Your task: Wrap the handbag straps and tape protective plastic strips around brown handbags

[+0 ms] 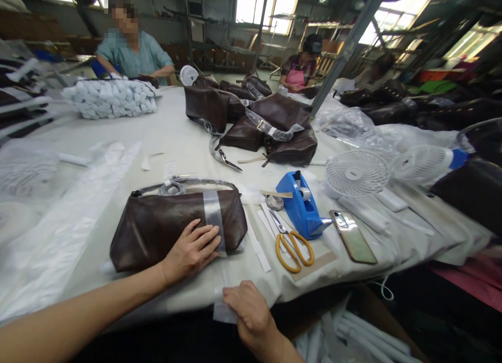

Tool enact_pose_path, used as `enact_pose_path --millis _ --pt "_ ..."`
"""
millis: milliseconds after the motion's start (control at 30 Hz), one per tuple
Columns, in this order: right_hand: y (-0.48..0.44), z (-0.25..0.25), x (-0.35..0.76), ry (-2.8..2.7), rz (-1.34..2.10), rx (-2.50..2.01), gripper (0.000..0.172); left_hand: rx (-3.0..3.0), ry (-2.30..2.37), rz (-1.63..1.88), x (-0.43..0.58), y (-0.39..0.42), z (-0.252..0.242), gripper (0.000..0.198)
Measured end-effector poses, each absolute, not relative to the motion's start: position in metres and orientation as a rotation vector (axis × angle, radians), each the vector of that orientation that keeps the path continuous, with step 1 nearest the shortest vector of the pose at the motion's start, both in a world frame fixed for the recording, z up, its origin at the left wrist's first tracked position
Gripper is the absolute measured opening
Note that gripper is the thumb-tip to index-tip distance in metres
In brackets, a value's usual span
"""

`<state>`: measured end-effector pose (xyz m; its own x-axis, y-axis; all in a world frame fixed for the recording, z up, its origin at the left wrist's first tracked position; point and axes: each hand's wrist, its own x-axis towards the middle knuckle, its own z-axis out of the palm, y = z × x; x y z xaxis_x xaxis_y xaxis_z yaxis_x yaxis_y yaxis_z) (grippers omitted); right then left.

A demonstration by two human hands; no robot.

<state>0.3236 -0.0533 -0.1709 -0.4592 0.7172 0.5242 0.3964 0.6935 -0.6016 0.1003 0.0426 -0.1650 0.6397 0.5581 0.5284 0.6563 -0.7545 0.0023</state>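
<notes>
A dark brown leather bag lies on its side on the cloth-covered table, its wrapped strap along the far edge. Around its right part runs a translucent strip. My left hand rests on the bag's front with fingers spread, the fingertips reaching the strip. At the table's near edge, my right hand is closed, pinching a piece of clear plastic film below the bag.
Orange-handled scissors, a blue tape dispenser, a phone and a white fan lie to the right. More brown bags are piled behind. People work farther back.
</notes>
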Motion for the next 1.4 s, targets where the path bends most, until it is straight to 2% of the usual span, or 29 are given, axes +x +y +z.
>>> enact_pose_path --millis 367,567,733,867,1000,1200,1400 --pt "-0.047 -0.146 0.307 -2.195 0.434 -0.699 0.030 -2.626 -0.937 -0.864 0.101 0.043 -0.170 0.029" --pt "-0.002 -0.110 0.306 -2.146 0.410 -0.764 0.038 -2.618 -0.960 -0.826 0.100 0.045 -0.175 0.032" --pt "0.042 -0.094 0.305 -2.168 0.368 -0.842 0.035 -2.722 -0.973 -0.793 0.096 0.042 -0.163 0.031" --pt "0.067 -0.093 0.303 -2.229 0.449 -0.951 0.028 -2.853 -1.107 -0.893 0.098 0.039 -0.152 0.029" --pt "0.089 -0.096 0.294 -2.217 0.534 -0.986 0.020 -2.701 -1.303 -1.065 0.109 0.043 -0.150 0.016" --pt "0.116 -0.106 0.281 -2.180 0.674 -1.037 0.017 -2.623 -1.483 -1.120 0.116 0.052 -0.154 0.026" --pt "0.121 -0.120 0.277 -2.175 0.631 -1.117 0.015 -2.653 -1.457 -1.082 0.116 0.056 -0.157 0.019"
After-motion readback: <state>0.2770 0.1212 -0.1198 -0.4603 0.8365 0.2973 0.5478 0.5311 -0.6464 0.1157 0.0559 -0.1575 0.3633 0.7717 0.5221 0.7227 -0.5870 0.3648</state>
